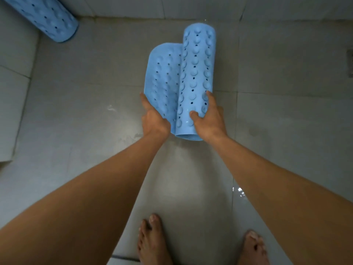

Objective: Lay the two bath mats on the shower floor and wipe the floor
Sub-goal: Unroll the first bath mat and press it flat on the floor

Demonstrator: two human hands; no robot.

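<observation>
A light blue bath mat [194, 73] with suction cups and small holes lies partly unrolled on the grey tiled shower floor [86, 111]. Its flat end spreads to the left while the rest stays coiled in a roll on the right. My left hand [152, 119] presses the near edge of the flat part. My right hand [210, 119] grips the near end of the roll, thumb on top. A second blue bath mat [49, 18], still rolled up, rests at the top left against the wall.
My bare feet [152, 240] stand on the wet floor at the bottom. Tiled walls [210, 6] close the far side. A raised ledge [13, 83] runs along the left. A dark drain [350, 64] shows at the right edge.
</observation>
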